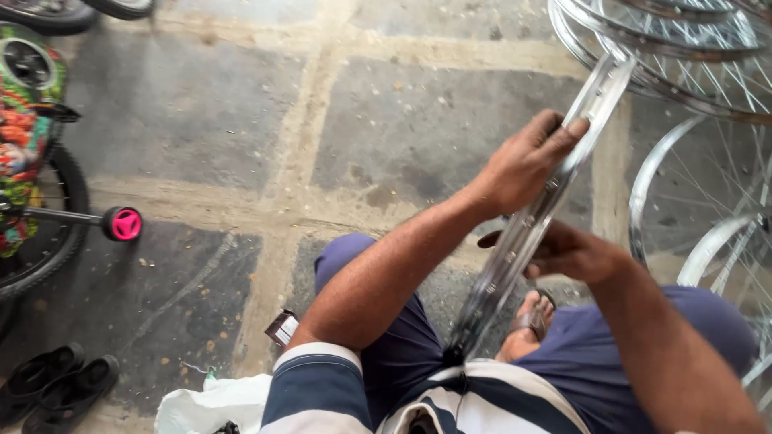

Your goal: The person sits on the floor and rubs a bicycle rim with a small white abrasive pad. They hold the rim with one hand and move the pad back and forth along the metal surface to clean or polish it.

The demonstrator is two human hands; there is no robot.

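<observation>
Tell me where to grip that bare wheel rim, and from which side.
Grip the bare rim on its narrow band, probably from the outer edge, as the left hand does near the upper end. It stands edge-on, slanting up from the lap, so fingers can wrap over the channel. The right hand steadies it lower down. Avoid the spoked wheels behind.

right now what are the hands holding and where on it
Both hold one bare silver bicycle rim, seen edge-on. The left hand grips its upper stretch, fingers curled over the channel; the right hand holds it lower down, from the other side.
</observation>
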